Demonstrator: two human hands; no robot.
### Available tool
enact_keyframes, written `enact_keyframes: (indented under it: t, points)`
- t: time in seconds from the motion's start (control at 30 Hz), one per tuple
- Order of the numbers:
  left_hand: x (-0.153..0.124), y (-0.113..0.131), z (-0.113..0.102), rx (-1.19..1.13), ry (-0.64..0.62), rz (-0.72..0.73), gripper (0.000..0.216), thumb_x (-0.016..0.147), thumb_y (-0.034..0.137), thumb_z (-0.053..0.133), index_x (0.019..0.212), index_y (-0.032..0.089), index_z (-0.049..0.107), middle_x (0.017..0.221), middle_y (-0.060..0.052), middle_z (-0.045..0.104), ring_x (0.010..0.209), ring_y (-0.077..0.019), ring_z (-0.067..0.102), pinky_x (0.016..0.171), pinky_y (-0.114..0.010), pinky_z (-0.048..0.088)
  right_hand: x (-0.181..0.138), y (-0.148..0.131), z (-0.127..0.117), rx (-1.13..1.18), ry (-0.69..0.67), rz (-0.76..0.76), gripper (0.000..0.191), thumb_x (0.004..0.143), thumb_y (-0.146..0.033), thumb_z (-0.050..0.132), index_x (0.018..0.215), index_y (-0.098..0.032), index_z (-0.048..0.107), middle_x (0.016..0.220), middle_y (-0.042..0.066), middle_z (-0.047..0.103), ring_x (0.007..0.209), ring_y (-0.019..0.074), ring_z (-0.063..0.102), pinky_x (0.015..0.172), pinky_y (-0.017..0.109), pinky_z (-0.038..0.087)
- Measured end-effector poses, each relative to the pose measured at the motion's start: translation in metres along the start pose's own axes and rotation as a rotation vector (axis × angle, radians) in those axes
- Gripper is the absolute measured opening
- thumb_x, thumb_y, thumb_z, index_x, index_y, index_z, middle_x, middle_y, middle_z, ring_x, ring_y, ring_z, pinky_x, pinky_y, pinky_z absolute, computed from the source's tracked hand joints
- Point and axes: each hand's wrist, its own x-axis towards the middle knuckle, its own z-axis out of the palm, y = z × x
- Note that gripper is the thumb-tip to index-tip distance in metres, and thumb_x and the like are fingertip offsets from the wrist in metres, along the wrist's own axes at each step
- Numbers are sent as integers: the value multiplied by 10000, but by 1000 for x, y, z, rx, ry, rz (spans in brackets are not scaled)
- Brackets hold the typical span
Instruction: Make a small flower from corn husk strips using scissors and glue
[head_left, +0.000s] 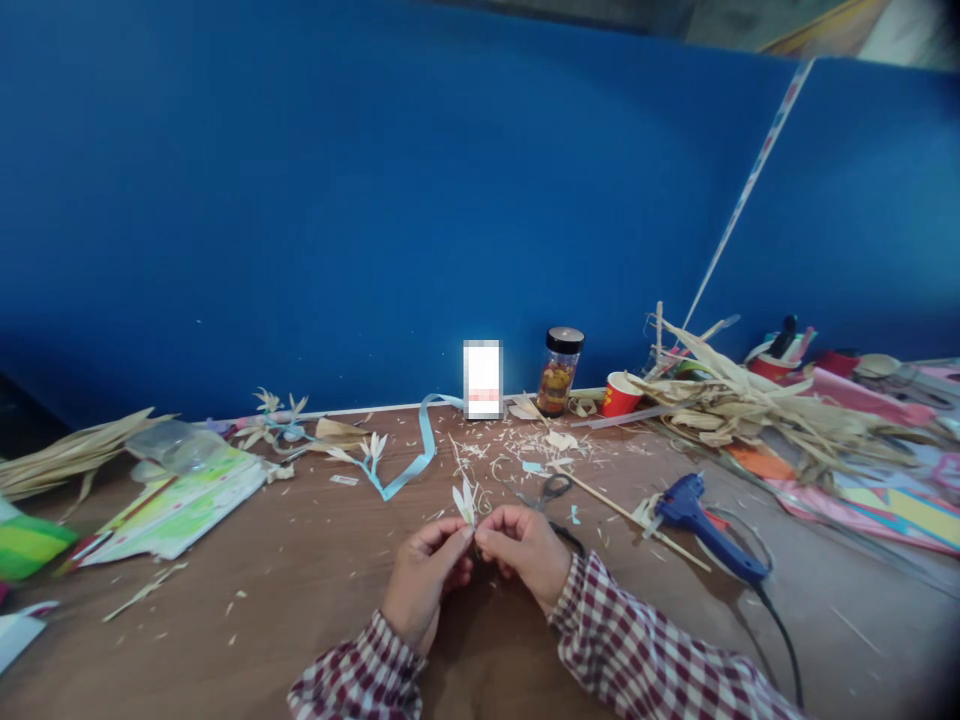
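Note:
A small white flower of pointed petals, seemingly dried husk, [463, 500] stands upright between my hands. My left hand [424, 580] pinches its base between thumb and fingers. My right hand [529, 550] is closed too, thumb and forefinger meeting the left fingertips at the flower's base. The stem below is hidden by my fingers. Just beyond my right hand lie scissors [556, 487], partly covered by it. Past my left hand is a sprig of white flowers [373, 455] on light-blue-wrapped stems, with a light blue ribbon [426, 440] trailing from it.
A blue glue gun [712, 535] with a black cord lies right, beside a thin stick [630, 515]. Husk scraps [517, 450] litter the table. Behind stand a lidded jar [559, 375] and a red paper cup [621, 395]. Dried husks [735, 400] are heaped right; painted paper [187, 500] lies left.

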Motion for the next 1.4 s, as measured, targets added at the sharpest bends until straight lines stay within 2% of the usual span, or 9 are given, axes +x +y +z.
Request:
enact_keyframes:
  t: [0.4, 0.8, 1.4]
  points:
    - [0, -1, 0, 10, -10, 5, 267, 556, 309, 722, 740, 133, 645, 508, 19, 579, 444, -54, 501, 414, -145, 418, 0, 0, 0, -66, 23, -16, 209, 680, -319, 612, 668, -117, 561, 511, -32, 535, 373, 30, 374, 356, 149, 271]
    - [1, 0, 0, 8, -2, -6, 256, 531, 315, 733, 681, 131, 639, 505, 10, 584, 444, -51, 483, 409, -142, 408, -2, -2, 4, -59, 41, 13, 247, 667, -361, 617, 655, -126, 542, 503, -38, 531, 357, 28, 364, 349, 153, 258]
    - [3, -6, -4, 27, -28, 32, 204, 573, 297, 705, 649, 131, 615, 470, 45, 533, 407, -26, 429, 403, -128, 343, -4, 1, 9, -31, 58, 34, 220, 668, -324, 608, 650, -128, 508, 493, -31, 533, 352, 33, 377, 346, 155, 273]
